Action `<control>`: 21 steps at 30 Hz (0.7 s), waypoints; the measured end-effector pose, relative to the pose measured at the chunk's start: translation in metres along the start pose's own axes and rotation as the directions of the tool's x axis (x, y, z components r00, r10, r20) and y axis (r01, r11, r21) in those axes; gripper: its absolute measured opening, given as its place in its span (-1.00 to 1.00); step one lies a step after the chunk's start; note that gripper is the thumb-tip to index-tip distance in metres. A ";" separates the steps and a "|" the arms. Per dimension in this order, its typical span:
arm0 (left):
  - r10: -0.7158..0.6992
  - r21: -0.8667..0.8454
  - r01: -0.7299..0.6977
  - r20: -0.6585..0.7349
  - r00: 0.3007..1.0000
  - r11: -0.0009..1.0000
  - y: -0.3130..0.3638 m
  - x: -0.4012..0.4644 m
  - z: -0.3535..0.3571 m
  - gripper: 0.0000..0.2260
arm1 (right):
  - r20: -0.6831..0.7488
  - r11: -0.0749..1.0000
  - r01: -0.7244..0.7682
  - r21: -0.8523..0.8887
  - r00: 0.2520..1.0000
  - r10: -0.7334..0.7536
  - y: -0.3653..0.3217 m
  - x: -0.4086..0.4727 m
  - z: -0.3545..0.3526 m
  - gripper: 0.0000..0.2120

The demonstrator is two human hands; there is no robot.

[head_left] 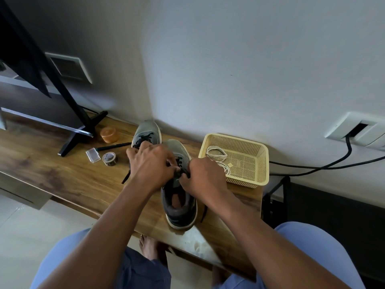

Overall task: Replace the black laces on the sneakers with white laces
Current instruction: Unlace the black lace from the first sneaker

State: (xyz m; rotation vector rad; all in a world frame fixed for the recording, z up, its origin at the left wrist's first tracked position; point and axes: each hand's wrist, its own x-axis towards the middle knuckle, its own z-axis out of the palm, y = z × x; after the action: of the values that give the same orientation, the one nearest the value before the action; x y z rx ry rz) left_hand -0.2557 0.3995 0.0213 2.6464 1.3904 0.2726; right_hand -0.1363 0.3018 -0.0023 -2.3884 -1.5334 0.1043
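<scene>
On the near sneaker (179, 197), the black lace (183, 172) is pinched by the fingers of both hands (152, 163) (203, 178). If it is tugged hard, the shoe may be dragged off the counter (62, 174) edge. White laces (218, 158) are kept in the basket (258, 163) by a grey wall (250, 59).

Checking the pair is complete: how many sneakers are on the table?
2. One sneaker lies under both hands near the table's front edge; the other sneaker sits behind it, by the wall.
</scene>
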 end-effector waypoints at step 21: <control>0.054 -0.012 -0.053 0.172 0.984 0.999 -0.002 -0.002 -0.005 -0.84 | -0.017 1.000 0.016 0.026 1.000 -0.015 0.003 0.002 0.005 -0.58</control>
State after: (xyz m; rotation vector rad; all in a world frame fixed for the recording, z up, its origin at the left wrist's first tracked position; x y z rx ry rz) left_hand -0.2595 0.3993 0.0260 2.6319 1.2638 0.0518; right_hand -0.1341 0.3030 -0.0078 -2.3507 -1.5333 0.1006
